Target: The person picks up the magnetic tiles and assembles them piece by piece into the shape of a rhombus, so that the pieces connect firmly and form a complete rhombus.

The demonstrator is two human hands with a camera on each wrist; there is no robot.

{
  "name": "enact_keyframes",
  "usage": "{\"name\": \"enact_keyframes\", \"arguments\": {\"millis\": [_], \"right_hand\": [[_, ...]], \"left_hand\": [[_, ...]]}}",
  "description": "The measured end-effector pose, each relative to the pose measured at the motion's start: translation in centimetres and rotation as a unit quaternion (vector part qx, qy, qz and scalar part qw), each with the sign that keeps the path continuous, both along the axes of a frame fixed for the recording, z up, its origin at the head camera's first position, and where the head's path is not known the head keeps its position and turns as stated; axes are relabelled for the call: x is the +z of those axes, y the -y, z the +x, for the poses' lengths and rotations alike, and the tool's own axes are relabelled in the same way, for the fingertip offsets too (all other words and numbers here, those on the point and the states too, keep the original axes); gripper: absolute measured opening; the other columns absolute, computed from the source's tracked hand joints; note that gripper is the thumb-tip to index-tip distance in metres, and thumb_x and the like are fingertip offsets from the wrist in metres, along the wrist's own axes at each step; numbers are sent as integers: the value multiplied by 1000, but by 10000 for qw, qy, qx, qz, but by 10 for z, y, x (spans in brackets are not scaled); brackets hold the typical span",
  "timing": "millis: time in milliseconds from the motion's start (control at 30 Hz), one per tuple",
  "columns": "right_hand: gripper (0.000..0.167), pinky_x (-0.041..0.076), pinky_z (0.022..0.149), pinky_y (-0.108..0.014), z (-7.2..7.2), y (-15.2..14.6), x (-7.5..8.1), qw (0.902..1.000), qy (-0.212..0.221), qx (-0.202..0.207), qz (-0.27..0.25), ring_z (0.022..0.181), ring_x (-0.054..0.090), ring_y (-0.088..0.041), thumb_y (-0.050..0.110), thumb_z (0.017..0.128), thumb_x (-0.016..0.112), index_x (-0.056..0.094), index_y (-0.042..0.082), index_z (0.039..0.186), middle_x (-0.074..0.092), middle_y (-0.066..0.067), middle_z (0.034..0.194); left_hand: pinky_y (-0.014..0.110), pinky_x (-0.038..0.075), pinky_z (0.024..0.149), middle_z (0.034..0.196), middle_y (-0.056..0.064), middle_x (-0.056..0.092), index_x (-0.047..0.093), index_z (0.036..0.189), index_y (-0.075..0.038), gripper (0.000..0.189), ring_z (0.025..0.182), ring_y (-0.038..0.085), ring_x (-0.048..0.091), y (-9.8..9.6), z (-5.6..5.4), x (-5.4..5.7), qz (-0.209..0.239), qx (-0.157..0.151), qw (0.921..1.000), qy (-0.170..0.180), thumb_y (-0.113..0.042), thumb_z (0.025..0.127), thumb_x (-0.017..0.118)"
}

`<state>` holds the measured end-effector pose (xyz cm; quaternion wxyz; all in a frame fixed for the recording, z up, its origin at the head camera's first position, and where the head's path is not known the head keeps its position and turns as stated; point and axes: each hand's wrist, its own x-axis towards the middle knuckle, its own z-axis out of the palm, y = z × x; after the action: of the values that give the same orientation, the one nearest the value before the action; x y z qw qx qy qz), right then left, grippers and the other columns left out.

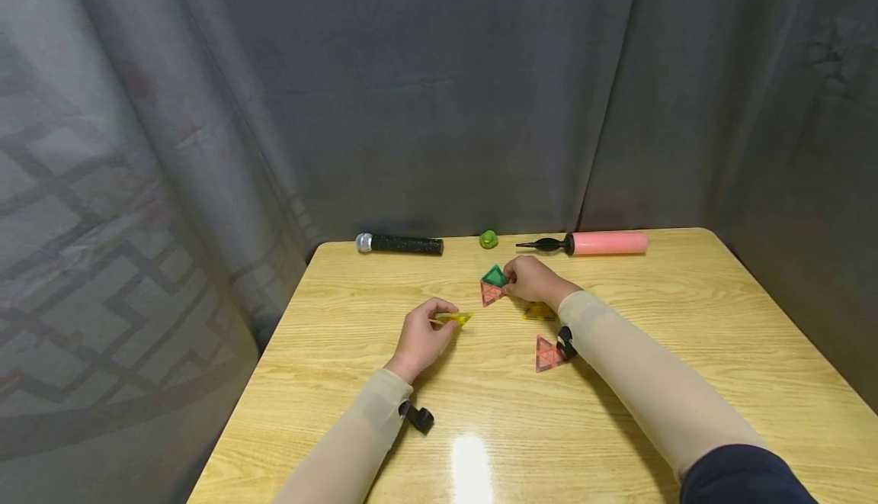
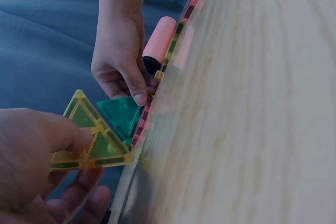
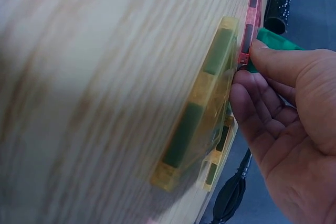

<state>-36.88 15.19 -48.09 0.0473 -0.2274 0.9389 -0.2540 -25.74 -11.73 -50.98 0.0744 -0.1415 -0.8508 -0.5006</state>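
Green tile [image 1: 494, 275], pinched by my right hand [image 1: 533, 280], meets a pink tile [image 1: 490, 293] on the table [image 1: 343, 321]: one pair looks joined. My left hand [image 1: 420, 338] pinches a yellow tile [image 1: 463, 319], unattached; another pink tile [image 1: 546, 354] lies apart.

Around me I see cloth as the walls. Behind the tabletop [image 1: 274, 412] hangs a dark grey curtain [image 1: 425, 107], just beside its far edge, and one long, slightly slanting seam [image 1: 613, 100] runs down it, right of the middle. On the left side, a paler grey curtain [image 1: 89, 283] falls in soft folds and carries a pattern of angular bands, with some faint reddish marks. The right curtain [image 1: 789, 146] is dark also. The tabletop has light yellowish wood grain and rounded far corners; a white reflection [image 1: 470, 470] shines on its near part.
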Motion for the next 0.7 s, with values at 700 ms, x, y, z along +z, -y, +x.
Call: {"name": "enact_keyframes", "arguments": {"millis": [700], "right_hand": [[17,40,67,-35,-2,3,-4,9999,143,18,-90,66,48,-18,11,95,78,68,11,82,56,-1,70]], "left_hand": [[29,59,80,108,3,69,73,121,-9,31,92,17,63,6,-7,0,217,433,9988,-11,4,93,74]]}}
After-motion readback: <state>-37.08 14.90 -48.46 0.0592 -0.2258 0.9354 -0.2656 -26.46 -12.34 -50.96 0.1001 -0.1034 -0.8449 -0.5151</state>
